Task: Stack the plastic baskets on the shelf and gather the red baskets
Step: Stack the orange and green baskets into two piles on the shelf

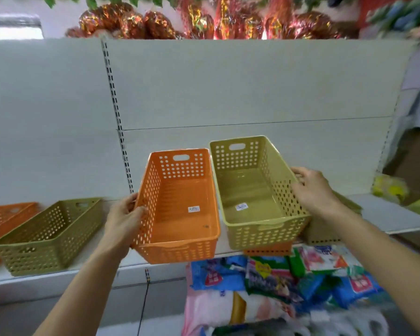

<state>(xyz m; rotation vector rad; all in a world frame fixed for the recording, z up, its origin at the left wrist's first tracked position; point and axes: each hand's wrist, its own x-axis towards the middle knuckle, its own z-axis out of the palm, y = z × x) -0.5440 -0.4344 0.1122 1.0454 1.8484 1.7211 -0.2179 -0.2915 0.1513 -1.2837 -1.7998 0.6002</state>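
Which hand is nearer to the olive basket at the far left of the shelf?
Left. The left hand grips the orange basket, beside the olive basket; the right hand is farther right.

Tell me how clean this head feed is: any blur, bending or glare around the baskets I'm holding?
Head view: the orange basket and green basket are sharp enough to show their holes, though their stickers are unreadable; the right edge smears with motion blur around the yellow item; wide-angle bending curves the slotted upright; lighting is flat and even, with glare only on the foil decorations.
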